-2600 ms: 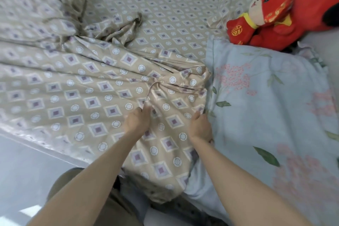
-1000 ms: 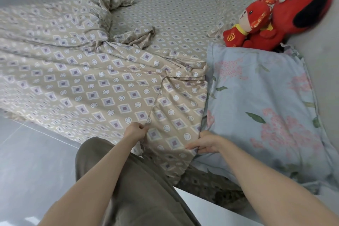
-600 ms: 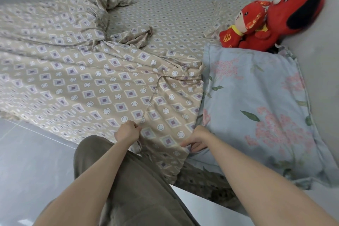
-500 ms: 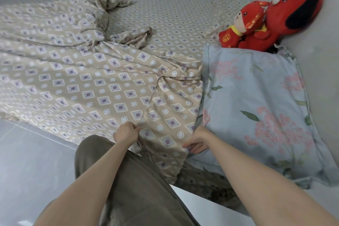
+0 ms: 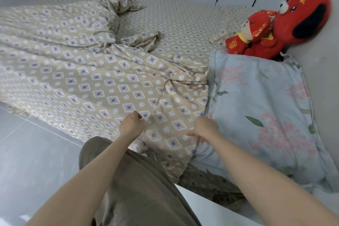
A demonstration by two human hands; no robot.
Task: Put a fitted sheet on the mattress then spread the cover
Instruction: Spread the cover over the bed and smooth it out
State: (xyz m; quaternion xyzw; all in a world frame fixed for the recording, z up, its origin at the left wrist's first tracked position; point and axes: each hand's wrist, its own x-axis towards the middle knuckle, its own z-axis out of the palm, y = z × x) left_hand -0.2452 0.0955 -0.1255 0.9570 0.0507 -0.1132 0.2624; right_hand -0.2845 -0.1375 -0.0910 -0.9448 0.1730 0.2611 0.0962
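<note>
both the left hand [image 5: 130, 127] and right hand [image 5: 204, 129] have fingers curled tight on the cover [image 5: 91, 86], bunched across the bed [image 5: 183, 20] beside the pillow [image 5: 266, 108]; tugging harder could slide it onto the floor [image 5: 36, 152].

The bed [image 5: 201, 204] wears a patterned fitted sheet [image 5: 183, 24]. A matching cover [image 5: 82, 79] lies rumpled across its near side (one corner hangs over the edge), touching a floral pillow [image 5: 260, 108]. Two red plush toys [image 5: 275, 29] sit just behind the pillow.
</note>
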